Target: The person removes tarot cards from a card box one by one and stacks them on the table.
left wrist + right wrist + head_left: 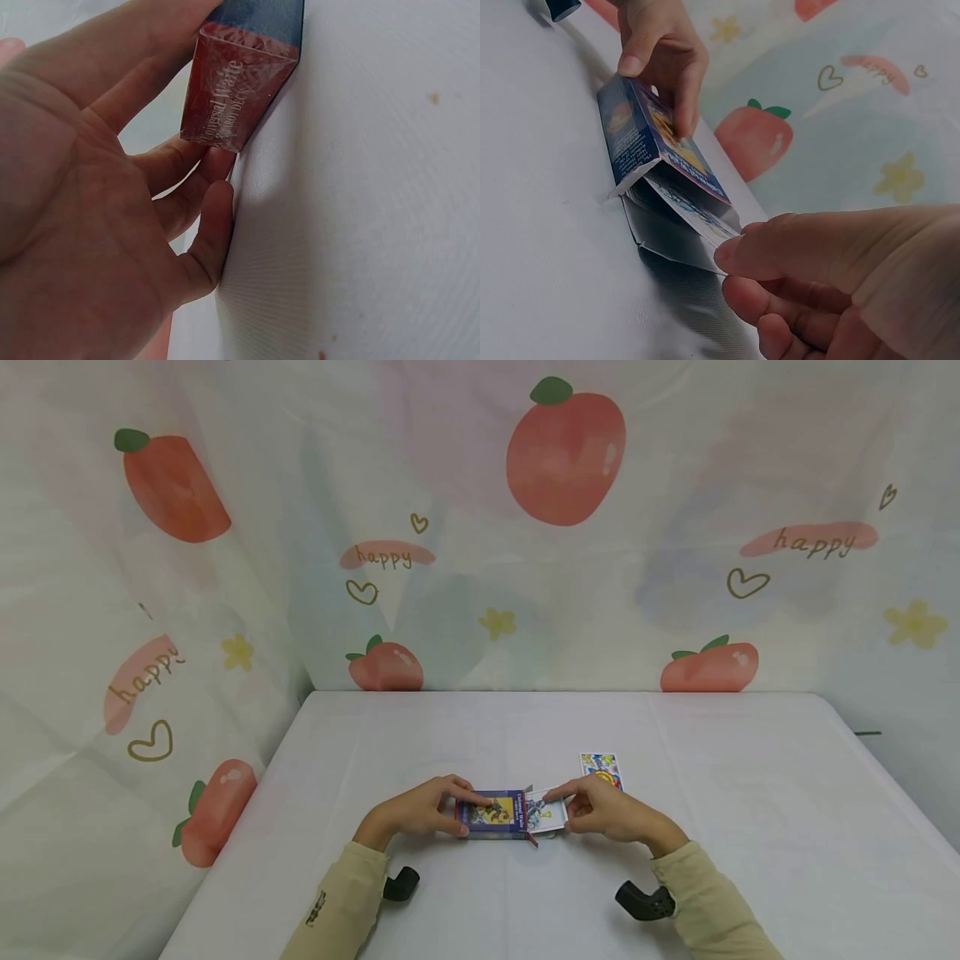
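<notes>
A dark blue tarot card box [491, 815] lies on the table, its red end [236, 86] lettered "Universal Waite". My left hand [427, 806] grips its left part, with the thumb on the near side and a finger on top, as the right wrist view shows. The box's right end is open, with its flaps [676, 259] spread. White-bordered illustrated cards [546, 812] stick partway out there. My right hand [603, 810] pinches their outer end between thumb and fingers; how many cards it holds I cannot tell.
A colourful card [602, 767] lies flat just beyond my right hand, partly hidden by it. Black curved devices [645, 902] sit by both wrists. A white cloth covers the table [750, 777]; a fruit-printed curtain [465, 468] hangs behind and at left.
</notes>
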Available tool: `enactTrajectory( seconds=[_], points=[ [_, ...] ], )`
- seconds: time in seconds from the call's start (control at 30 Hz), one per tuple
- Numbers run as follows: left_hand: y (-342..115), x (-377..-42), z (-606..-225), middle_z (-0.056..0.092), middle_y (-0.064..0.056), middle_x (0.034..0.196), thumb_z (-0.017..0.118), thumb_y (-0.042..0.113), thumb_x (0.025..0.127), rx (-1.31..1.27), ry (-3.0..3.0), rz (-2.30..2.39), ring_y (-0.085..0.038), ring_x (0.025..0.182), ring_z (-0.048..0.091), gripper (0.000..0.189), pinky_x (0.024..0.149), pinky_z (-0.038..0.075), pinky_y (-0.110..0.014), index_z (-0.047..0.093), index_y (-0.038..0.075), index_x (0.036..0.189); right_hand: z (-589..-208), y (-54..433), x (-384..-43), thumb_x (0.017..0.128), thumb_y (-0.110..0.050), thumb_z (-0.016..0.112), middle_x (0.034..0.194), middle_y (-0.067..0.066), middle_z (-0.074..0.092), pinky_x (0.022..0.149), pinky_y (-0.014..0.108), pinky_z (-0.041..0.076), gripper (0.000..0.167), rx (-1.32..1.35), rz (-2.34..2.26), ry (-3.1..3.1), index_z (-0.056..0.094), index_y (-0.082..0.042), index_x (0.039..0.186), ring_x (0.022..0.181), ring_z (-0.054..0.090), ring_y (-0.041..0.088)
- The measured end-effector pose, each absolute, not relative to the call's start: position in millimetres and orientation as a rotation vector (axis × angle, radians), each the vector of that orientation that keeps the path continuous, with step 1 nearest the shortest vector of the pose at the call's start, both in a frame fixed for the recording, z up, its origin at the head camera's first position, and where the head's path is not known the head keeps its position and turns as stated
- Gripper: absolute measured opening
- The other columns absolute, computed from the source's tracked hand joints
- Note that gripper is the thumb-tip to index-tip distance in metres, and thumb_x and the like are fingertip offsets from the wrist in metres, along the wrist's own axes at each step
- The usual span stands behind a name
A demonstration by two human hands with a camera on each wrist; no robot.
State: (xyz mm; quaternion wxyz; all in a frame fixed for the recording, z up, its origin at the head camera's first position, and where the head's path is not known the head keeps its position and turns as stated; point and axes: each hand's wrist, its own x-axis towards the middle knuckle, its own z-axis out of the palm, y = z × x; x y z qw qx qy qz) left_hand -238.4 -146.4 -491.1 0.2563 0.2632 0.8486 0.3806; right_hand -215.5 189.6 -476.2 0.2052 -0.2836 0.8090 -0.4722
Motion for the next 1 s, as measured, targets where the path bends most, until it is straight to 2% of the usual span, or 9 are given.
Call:
enactTrajectory(
  seconds=[0.23,0.43,0.6,0.7,0.83,0.93,1.0],
  points=[
    [-146.3,-237.6,-489.8,0.050,-0.011,0.144,0.079,0.018,0.087,0.712,2.307,1.033,-0.030,0.137,0.041,0.047,0.114,0.033,-0.057,0.069,0.030,0.132,-472.3,195.2,-216.7,0.087,-0.005,0.073,0.101,0.015,0.066,0.072,0.021,0.048,0.040,-0.788,-1.276,2.316,0.067,0.007,0.125,0.080,0.056,0.010],
    [-146.7,-237.5,-490.4,0.050,-0.010,0.144,0.079,0.018,0.087,0.715,2.306,1.034,-0.028,0.135,0.042,0.047,0.112,0.035,-0.054,0.069,0.030,0.132,-468.4,198.6,-217.2,0.088,-0.013,0.076,0.102,0.014,0.066,0.069,0.021,0.047,0.041,-0.744,-1.282,2.357,0.068,0.006,0.123,0.079,0.056,0.013],
    [-146.7,-237.9,-491.5,0.050,-0.010,0.144,0.079,0.018,0.087,0.714,2.300,1.042,-0.028,0.135,0.043,0.047,0.111,0.035,-0.054,0.069,0.030,0.131,-467.8,201.0,-218.3,0.087,-0.005,0.074,0.102,0.016,0.066,0.065,0.021,0.045,0.039,-0.730,-1.313,2.391,0.067,0.006,0.124,0.075,0.055,0.009],
    [-146.5,-237.9,-491.6,0.050,-0.011,0.144,0.079,0.018,0.087,0.717,2.303,1.039,-0.029,0.136,0.042,0.047,0.112,0.035,-0.055,0.069,0.030,0.131,-466.8,202.0,-217.9,0.088,0.001,0.067,0.114,0.022,0.064,0.065,0.021,0.044,0.039,-0.711,-1.323,2.428,0.066,0.004,0.127,0.076,0.056,0.010],
    [-146.3,-237.8,-491.2,0.050,-0.011,0.145,0.080,0.018,0.087,0.717,2.305,1.036,-0.030,0.137,0.042,0.047,0.113,0.035,-0.056,0.069,0.031,0.131,-464.7,202.2,-217.3,0.092,0.005,0.056,0.138,0.028,0.057,0.073,0.022,0.050,0.039,-0.655,-1.345,2.486,0.064,0.001,0.130,0.095,0.062,0.022],
    [-146.2,-237.6,-490.9,0.050,-0.011,0.145,0.080,0.018,0.087,0.712,2.305,1.035,-0.029,0.136,0.042,0.047,0.112,0.035,-0.055,0.069,0.031,0.131,-462.9,202.3,-217.4,0.094,0.007,0.049,0.144,0.029,0.053,0.084,0.023,0.052,0.040,-0.618,-1.368,2.537,0.063,0.002,0.131,0.118,0.060,0.037],
    [-146.3,-237.5,-490.9,0.050,-0.010,0.144,0.080,0.018,0.087,0.704,2.305,1.034,-0.029,0.135,0.043,0.047,0.111,0.036,-0.054,0.069,0.031,0.131,-461.8,202.3,-217.5,0.095,0.009,0.045,0.144,0.028,0.054,0.087,0.022,0.050,0.041,-0.598,-1.365,2.587,0.063,0.002,0.131,0.128,0.055,0.040]
  ],
)
